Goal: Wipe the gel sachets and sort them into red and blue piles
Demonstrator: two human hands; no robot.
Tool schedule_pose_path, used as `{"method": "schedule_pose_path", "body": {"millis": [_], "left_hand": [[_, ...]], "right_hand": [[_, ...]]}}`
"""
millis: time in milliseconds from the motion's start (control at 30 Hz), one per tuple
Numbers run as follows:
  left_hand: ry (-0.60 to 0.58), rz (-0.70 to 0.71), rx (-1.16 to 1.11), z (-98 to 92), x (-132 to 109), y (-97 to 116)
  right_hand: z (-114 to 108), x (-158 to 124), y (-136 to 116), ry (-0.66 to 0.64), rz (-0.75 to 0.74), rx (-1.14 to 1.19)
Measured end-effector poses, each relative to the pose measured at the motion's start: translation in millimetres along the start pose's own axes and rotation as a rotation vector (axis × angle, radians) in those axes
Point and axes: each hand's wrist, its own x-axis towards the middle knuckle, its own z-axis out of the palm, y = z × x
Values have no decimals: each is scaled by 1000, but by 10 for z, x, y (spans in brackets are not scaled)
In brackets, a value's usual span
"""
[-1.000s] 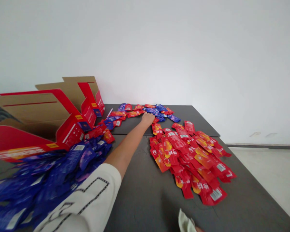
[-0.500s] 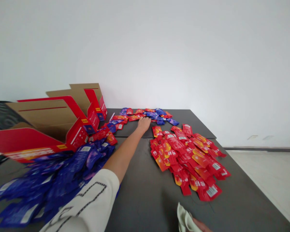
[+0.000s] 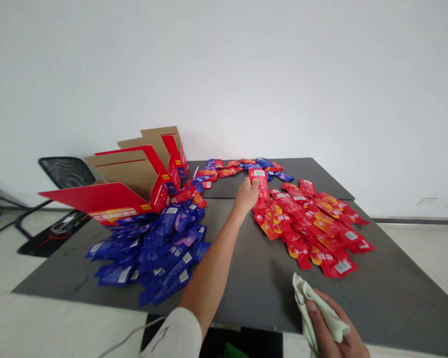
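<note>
My left hand (image 3: 247, 195) is stretched out over the table and pinches a red packet (image 3: 259, 182), its white barcode label turned up. That packet is held at the far left edge of the pile of red packets (image 3: 313, 226). Low on the right, my right hand (image 3: 338, 325) is closed around a folded pale green cloth (image 3: 313, 306), above the table's front edge. A heap of blue packets (image 3: 164, 248) lies to the left of my left arm.
Open red cardboard boxes (image 3: 130, 201) stand in a row on the left of the dark table (image 3: 242, 278). Mixed red and blue packets (image 3: 227, 171) lie along the far side. Behind the boxes stands a black mesh chair (image 3: 65, 171).
My left hand has come back from the mixed packets at the far side and now holds a red packet. The view has shifted, and more of my right hand and the cloth shows.
</note>
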Motion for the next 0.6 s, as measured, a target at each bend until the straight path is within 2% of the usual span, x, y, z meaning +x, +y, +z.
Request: {"method": "schedule_pose_path", "body": {"millis": [67,133,200,300,367,467,600], "left_hand": [[-81,31,-87,-50,-464,33],[-233,55,-288,-99,-947,-21],[-385,14,-470,-143,-1381,-152],[-491,-76,-584,-184,-1857,-437],[-504,-133,-571,-195,-2055,-628],[-470,-155,-423,-204,-2237,-822],[-478,-76,-196,-204,-2383,-866]], "right_hand": [[-8,13,2,11,10,-17],[-8,9,-43,25,42,-25],[-8,-6,-109,28,71,-34],[-8,-30,-179,35,86,-50],[-7,-40,-191,39,85,-46],[-8,-47,-189,40,77,-30],[-10,-47,-194,31,72,-25]]}}
